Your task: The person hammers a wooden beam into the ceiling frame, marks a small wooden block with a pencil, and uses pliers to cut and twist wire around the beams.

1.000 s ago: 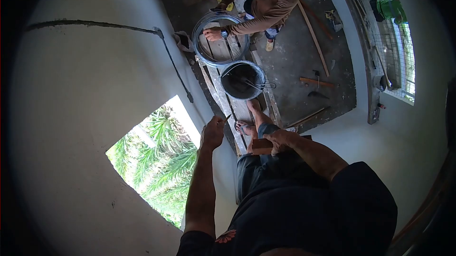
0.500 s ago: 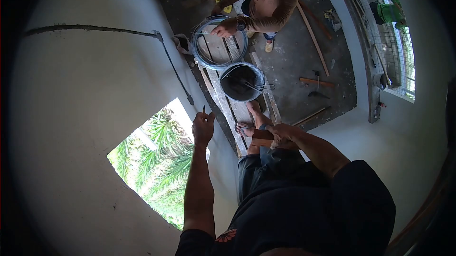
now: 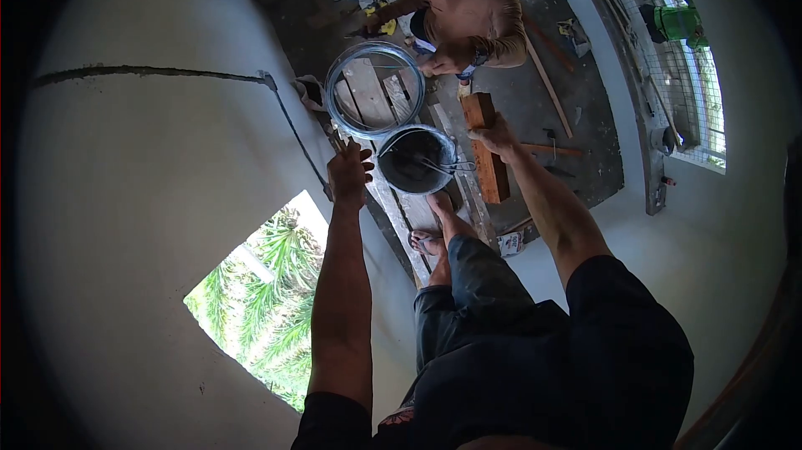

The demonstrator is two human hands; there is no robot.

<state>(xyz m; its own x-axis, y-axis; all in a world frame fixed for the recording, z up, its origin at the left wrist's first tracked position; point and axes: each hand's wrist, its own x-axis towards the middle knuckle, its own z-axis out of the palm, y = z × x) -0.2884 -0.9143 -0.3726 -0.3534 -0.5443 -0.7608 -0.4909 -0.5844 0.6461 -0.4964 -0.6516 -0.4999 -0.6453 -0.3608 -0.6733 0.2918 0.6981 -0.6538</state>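
My right hand is closed round the upper part of a reddish-brown wooden block, which is held upright in view, right of the bucket. My left hand is raised beside the wall, fingers bent, with a thin pencil-like thing at its fingertips. Between the hands, a black bucket with grey contents and a wire-like handle stands on the wooden plank platform. Beyond the bucket lies a coil of wire. My feet are on the planks below the bucket.
Past the coil a co-worker in a brown top crouches, one hand near the wire. At left are a wall with a dark groove and a window opening. Timber and tools lie on the floor; a ledge runs along the right.
My right hand has moved forward with the block, from near my knees to beside the bucket. My left hand has moved up along the wall. The co-worker's hand has shifted right, off the coil's middle.
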